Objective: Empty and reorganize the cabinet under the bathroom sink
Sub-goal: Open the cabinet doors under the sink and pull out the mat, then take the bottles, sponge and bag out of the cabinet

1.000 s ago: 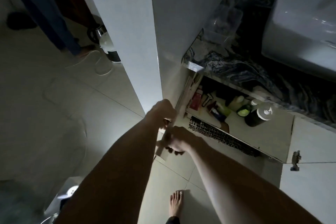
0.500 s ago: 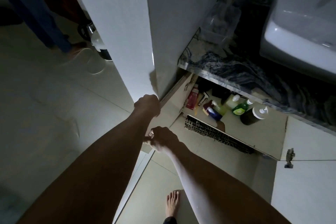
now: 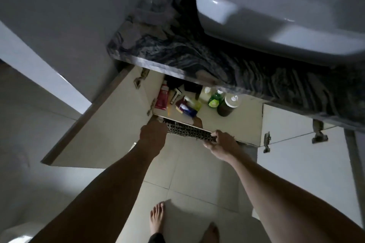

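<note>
The cabinet under the sink stands open, its pale shelf floor (image 3: 243, 124) lit. On it sit a red tube (image 3: 162, 98), a blue, red and yellow packet (image 3: 186, 107), a pale bottle (image 3: 205, 92), a green bottle (image 3: 214, 99) and a dark jar with a white pump lid (image 3: 227, 105). A dark gridded mat (image 3: 187, 130) lies along the shelf's front edge. My left hand (image 3: 154, 133) grips its left end with curled fingers. My right hand (image 3: 222, 142) holds its right end, fingers wrapped over it.
The left door (image 3: 106, 130) is swung wide open to the left; the right door (image 3: 296, 156) hangs open on the right. A marbled countertop (image 3: 197, 51) and white basin (image 3: 276, 6) overhang the cabinet. My bare feet (image 3: 157, 219) stand on the tiled floor.
Both hands left the left door's edge and moved onto the dark mat's two ends. The left door now stands wide open, and my view has come closer to the cabinet.
</note>
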A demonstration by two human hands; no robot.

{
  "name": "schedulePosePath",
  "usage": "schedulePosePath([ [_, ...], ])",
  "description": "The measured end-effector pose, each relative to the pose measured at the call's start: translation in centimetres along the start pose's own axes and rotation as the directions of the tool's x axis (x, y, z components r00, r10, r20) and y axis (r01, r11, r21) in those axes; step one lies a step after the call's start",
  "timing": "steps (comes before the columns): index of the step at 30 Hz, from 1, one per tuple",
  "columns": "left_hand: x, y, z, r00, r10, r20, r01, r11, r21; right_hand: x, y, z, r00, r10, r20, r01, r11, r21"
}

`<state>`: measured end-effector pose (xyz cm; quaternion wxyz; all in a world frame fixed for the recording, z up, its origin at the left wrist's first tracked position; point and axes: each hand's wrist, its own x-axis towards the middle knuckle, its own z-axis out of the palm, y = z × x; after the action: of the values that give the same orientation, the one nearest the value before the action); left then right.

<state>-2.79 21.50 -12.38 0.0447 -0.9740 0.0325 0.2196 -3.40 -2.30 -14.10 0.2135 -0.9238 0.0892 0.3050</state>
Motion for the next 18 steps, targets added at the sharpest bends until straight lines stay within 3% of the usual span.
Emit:
schedulePosePath([
  [2, 1.3, 3.0, 0.8, 0.996, -0.001, -0.094, 0.001, 1.0, 0.003, 1.2, 4.0, -0.8, 0.999, 0.031, -0.033, -0.03, 0.999, 0.022],
  [4, 2.7, 5.9, 1.3, 0.999, 0.021, -0.033, -0.023, 0.999, -0.044, 2.4, 7.4, -1.7, 0.997, 0.057, -0.054, -0.055, 0.998, 0.026],
  [9, 7.6, 12.4, 4.4, 0.988, 0.142, -0.061, -0.145, 0.989, -0.039, 7.5, 14.2, -2.3, 0.989, 0.094, -0.113, -0.094, 0.996, 0.011],
  [18, 20.6, 21.5, 14.9, 0.983, 0.149, -0.105, -0.178, 0.906, -0.384, 20.4, 20.8, -1.1, 0.968, 0.032, -0.25, 0.014, 0.983, 0.18],
])
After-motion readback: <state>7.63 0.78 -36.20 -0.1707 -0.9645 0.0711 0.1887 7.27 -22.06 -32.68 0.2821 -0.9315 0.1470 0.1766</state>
